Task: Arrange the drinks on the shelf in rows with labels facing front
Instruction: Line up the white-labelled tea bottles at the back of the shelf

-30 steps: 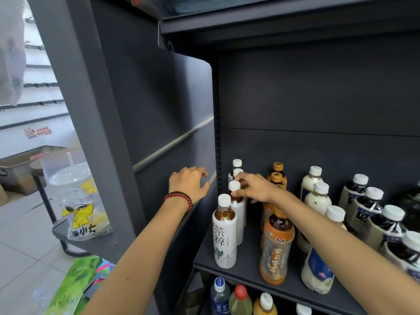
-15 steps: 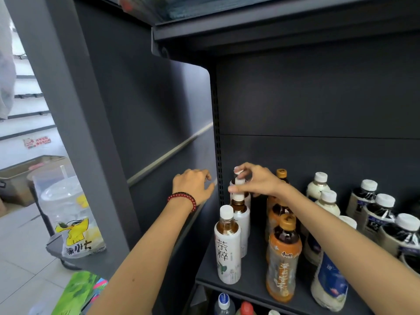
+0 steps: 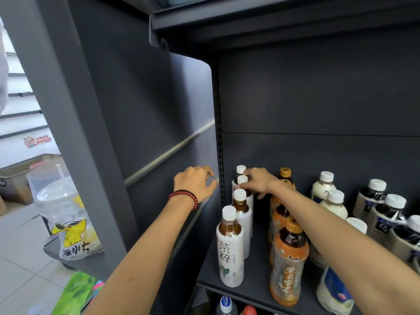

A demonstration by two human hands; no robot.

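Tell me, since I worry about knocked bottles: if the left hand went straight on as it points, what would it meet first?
Probably the grey side panel: the left hand points at its front edge and may be touching it; depth is unclear.

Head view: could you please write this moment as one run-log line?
right hand: on rear tea bottles, grip unclear | left hand: empty, beside side panel | front tea bottle: label forward
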